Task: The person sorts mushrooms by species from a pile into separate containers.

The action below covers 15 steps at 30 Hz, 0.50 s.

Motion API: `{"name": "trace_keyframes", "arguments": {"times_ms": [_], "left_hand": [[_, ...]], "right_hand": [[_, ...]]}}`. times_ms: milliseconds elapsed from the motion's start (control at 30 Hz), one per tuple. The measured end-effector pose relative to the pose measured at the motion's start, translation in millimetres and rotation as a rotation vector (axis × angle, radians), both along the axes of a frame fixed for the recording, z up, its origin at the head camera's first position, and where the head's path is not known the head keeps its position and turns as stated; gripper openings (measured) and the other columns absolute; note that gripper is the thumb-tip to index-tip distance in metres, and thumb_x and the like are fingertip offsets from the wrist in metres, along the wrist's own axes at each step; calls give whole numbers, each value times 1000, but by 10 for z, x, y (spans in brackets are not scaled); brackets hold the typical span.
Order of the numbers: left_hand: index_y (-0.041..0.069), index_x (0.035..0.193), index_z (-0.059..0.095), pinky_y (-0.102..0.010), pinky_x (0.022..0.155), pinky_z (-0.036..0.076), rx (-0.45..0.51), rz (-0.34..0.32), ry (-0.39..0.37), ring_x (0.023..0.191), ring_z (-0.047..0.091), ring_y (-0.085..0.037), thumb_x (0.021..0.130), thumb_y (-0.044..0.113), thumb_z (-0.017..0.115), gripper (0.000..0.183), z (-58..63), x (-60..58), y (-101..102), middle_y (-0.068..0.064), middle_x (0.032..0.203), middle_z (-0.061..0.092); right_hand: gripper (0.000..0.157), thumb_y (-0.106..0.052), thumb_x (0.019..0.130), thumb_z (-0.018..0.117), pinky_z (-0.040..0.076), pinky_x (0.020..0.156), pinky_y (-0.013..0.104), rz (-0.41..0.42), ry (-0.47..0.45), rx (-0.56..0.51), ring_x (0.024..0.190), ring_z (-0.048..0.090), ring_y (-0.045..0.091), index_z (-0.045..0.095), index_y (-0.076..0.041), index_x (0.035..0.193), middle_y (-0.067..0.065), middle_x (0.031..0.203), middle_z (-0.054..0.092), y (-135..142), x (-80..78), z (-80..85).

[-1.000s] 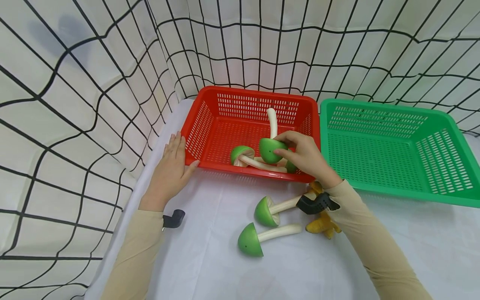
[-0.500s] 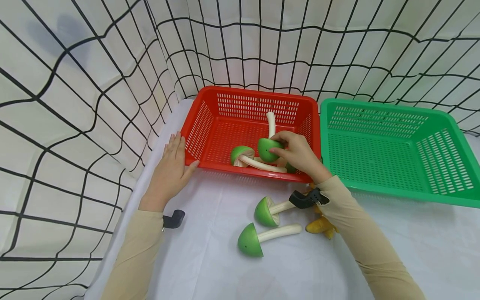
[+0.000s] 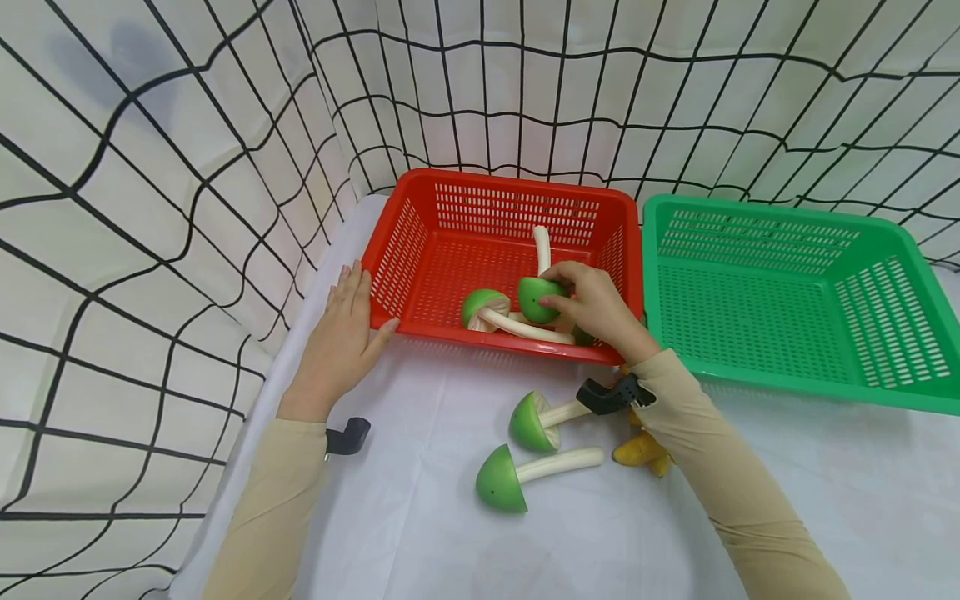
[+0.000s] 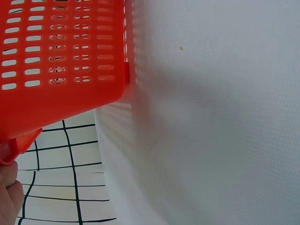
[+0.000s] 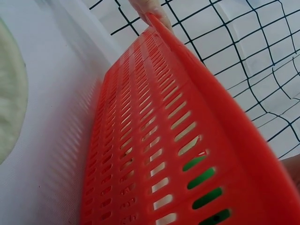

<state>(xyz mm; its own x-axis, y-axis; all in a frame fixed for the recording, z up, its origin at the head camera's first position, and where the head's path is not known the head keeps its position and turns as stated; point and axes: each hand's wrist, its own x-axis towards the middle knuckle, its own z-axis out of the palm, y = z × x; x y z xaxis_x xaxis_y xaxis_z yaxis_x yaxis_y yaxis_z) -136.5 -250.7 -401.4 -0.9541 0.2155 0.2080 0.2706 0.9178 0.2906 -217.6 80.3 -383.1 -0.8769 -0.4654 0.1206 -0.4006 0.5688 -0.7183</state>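
My right hand [image 3: 600,308] reaches over the front right of the red basket [image 3: 517,181] and pinches a toy mushroom by its green cap [image 3: 536,301]. Its white stem [image 3: 542,248] points up toward the back wall. Beneath lie another green-capped mushroom [image 3: 484,303] and, partly hidden by the hand, a further green cap [image 3: 582,336]. With fingers straight, my left hand [image 3: 336,346] rests on the basket's front left corner. In the right wrist view the slotted red wall [image 5: 140,122] fills the middle, green showing through its holes.
On the white cloth in front lie two more green-capped mushrooms [image 3: 501,481] [image 3: 534,422]. Yellow knobbly pieces [image 3: 641,450] sit partly under the right forearm. A green basket [image 3: 750,379] stands close to the red one's right. Black-lined white curtains [image 3: 600,92] hang behind and at left.
Over the second, my right hand has shifted slightly left with the mushroom, whose stem tip has dropped a little. It barely moves in the last half second. My left hand stays put.
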Motion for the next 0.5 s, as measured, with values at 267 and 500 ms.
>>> {"name": "trace_keyframes", "arguments": {"times_ms": [267,500], "left_hand": [[-15,144,15,-49,113,9,4,-1,-1,143,1,-34,99,39,43,75,6,5,6,-27,153,8],[-14,144,15,-49,113,9,6,0,0,143,1,-34,98,40,44,76,4,8,4,-27,153,9]], "right_hand": [[37,-4,81,73,50,85,43,-15,43,15,96,60,30,62,6,115,19,111,61,7,-6,2],[41,-2,80,73,49,88,44,-38,63,26,103,60,32,59,7,118,21,114,59,9,0,-1]]}}
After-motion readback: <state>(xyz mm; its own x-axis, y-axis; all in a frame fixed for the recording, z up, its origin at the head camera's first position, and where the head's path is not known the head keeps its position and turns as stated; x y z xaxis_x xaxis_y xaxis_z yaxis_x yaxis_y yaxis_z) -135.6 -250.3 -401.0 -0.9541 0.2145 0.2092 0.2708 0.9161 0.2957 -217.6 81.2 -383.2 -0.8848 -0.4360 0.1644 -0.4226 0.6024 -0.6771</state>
